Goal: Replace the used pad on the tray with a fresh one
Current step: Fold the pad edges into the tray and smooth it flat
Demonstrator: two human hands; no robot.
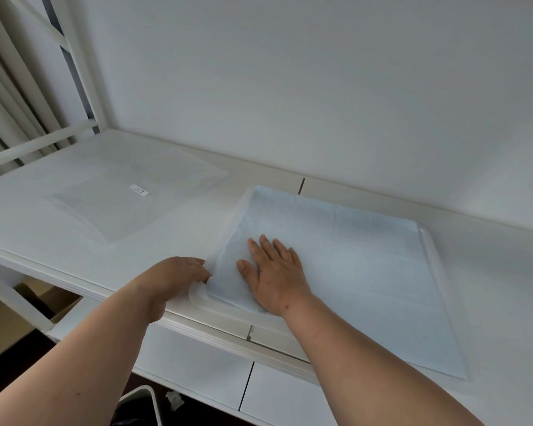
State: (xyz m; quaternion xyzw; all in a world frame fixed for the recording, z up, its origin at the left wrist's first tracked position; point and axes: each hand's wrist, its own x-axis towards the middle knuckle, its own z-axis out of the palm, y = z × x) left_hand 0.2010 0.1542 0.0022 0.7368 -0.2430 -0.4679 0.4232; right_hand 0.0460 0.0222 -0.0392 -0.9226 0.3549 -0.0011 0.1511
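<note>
On the white tabletop (490,272), toward its front edge, your right hand (274,272) lies flat with fingers straight, pressing the pale blue pad (351,272). That pad is a soft, faintly quilted rectangle covering a white plastic tray (197,298) with rounded corners; its near right corner hangs past the table's front edge. Your left hand (179,272) curls its fingers around the pad's left edge by the tray's near left corner. Farther left lies a thin clear plastic bag (130,195), flat, with a small white label.
</note>
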